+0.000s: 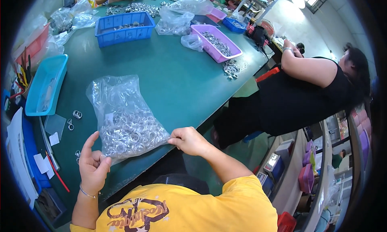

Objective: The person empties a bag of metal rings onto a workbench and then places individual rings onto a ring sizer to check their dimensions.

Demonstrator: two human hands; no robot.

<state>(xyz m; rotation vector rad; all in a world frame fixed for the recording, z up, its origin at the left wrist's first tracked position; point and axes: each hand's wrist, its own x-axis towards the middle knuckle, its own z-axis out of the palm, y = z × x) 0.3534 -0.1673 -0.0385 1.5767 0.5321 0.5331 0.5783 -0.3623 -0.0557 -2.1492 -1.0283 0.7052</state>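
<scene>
A clear plastic bag (127,93) full of small silver ring-shaped metal pieces (131,133) lies on the green table near its front edge. The pieces are heaped in the bag's near half, and its far end is flat. My right hand (188,141) pinches the bag's right near corner between thumb and fingers. At the left near corner, my left hand (92,165) has its thumb and curled fingers against the plastic, with the index finger stretched upward. A few loose silver pieces (77,114) rest on the table left of the bag.
A turquoise tray (61,81) stands at the left, a blue basket (125,38) and a pink-purple basket (236,53) of metal pieces farther back. Beside the table's right edge is a person in black (298,99). A red-handled tool (58,173) lies at the left.
</scene>
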